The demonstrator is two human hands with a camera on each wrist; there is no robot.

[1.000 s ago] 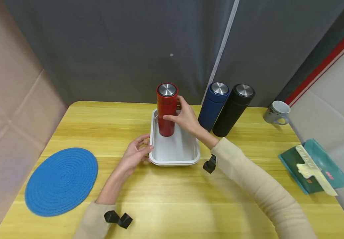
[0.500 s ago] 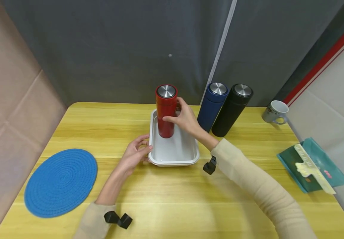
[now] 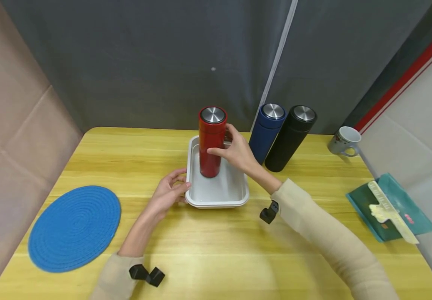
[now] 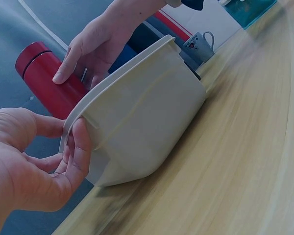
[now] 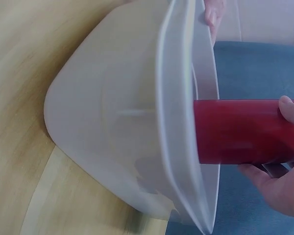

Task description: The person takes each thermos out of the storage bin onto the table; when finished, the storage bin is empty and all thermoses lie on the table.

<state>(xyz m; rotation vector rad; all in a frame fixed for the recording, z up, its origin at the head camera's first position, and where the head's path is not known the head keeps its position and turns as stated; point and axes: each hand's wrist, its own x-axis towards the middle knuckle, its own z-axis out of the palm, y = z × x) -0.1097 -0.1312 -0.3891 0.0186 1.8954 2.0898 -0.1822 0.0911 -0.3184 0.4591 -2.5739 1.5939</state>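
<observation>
A red thermos flask (image 3: 210, 158) with a silver-topped lid stands upright, its lower part inside a white rectangular basin (image 3: 217, 204). My right hand (image 3: 241, 153) grips the flask from the right, thumb across its front; the other fingers are partly hidden behind it. In the right wrist view the basin wall hides the flask's base, so I cannot tell there whether it touches the bottom. My left hand (image 3: 168, 192) holds the basin's left rim; the left wrist view shows the thumb and fingers (image 4: 80, 149) pinching that rim (image 4: 108, 82).
Right of the basin are a blue flask (image 3: 263, 139) and a black flask (image 3: 288, 141), close together. Farther right are a patterned mug (image 3: 339, 143) and a teal pouch (image 3: 407, 208) with a pale ruler-like strip on it. A round blue placemat (image 3: 75, 229) lies at left.
My right hand and the red flask have shifted slightly right and toward me within the basin. The left hand keeps its hold on the rim.
</observation>
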